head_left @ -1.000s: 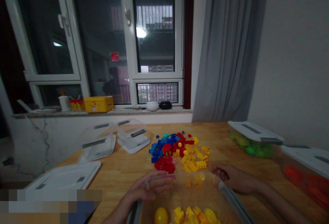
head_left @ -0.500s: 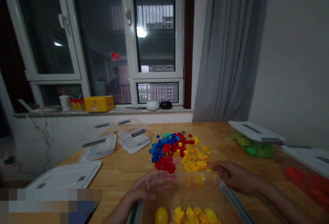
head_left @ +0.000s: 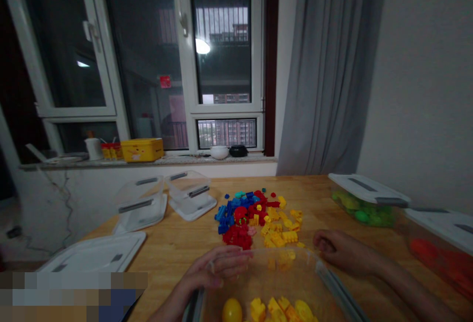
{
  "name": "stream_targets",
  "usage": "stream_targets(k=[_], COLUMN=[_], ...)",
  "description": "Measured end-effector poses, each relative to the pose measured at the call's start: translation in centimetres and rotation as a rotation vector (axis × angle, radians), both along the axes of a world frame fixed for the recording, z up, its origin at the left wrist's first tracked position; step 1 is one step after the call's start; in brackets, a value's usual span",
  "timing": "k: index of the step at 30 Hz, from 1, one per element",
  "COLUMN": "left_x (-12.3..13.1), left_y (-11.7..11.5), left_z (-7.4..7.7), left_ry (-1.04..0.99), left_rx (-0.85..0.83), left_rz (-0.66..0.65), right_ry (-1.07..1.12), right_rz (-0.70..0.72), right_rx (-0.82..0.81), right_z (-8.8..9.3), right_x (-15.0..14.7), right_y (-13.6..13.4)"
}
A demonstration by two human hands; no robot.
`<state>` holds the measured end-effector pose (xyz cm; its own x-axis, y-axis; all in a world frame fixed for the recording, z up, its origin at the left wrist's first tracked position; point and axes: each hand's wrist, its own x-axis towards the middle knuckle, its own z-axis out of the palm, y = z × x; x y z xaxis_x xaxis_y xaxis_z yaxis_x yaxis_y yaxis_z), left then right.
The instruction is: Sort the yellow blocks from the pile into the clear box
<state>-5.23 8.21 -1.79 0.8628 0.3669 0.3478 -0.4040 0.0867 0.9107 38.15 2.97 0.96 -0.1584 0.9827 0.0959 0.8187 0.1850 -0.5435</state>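
Observation:
A clear plastic box [head_left: 258, 287] stands at the near edge, with a yellow ball [head_left: 232, 309] and several yellow toy bricks [head_left: 275, 309] in it. My left hand [head_left: 221, 267] grips its far left corner, fingers along the wall. My right hand [head_left: 334, 249] is just right of the box, low over the table, fingers curled; whatever may be inside them is hidden. Beyond the box lies a loose pile: yellow bricks [head_left: 275, 233] on the right, red bricks [head_left: 236, 237] in front and behind, blue bricks [head_left: 227, 213] on the left.
Two open clear boxes [head_left: 138, 196] sit on white lids at the back left, with another white lid [head_left: 99, 253] nearer. On the right stand a lidded box of green pieces [head_left: 364, 204] and a lidded box of red-orange pieces [head_left: 441, 243]. A window sill [head_left: 185, 159] runs behind the table.
My right hand has shifted slightly to the right, away from the yellow bricks and the box corner. My left hand and the box have stayed in place.

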Motion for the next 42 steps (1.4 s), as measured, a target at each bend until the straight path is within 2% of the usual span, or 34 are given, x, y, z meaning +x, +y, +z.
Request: stream_targets(k=[6,10,15,20,25,35,39,42], left_x=[0.1,0.0,-0.4,-0.5,-0.3,-0.3,0.1,0.3], left_y=[0.1,0.5,0.7,0.8,0.8,0.2,-0.1,-0.1], left_z=[-0.3,-0.8,-0.9,-0.9,-1.1,-0.2,0.0,0.0], left_ry=[-0.023,-0.019,0.025,0.020,0.027,0.011,-0.007,-0.014], left_rx=[-0.002,0.019,0.035,0.040,0.015,0.018,-0.023,-0.023], left_rz=[-0.006,-0.034,-0.018,-0.046,-0.017,-0.012,0.012,-0.002], right_ry=[0.003,0.226,0.581,0.800,0.828,0.765,0.852,0.830], right_rz=[-0.028,0.028,0.045,0.105,0.133,0.186,0.134,0.106], right_rx=[0.117,0.095,0.083,-0.006,0.003,-0.008,0.019,0.030], right_z=[0.1,0.8,2.0,2.0,1.6,1.7,2.0,2.2], right_x=[0.2,-0.8,-3.7,-6.7,-8.2,-7.5,-8.0,-8.3], right_y=[0.4,0.3,-0.5,-2.1,-3.2,-2.8,-3.2,-3.5])
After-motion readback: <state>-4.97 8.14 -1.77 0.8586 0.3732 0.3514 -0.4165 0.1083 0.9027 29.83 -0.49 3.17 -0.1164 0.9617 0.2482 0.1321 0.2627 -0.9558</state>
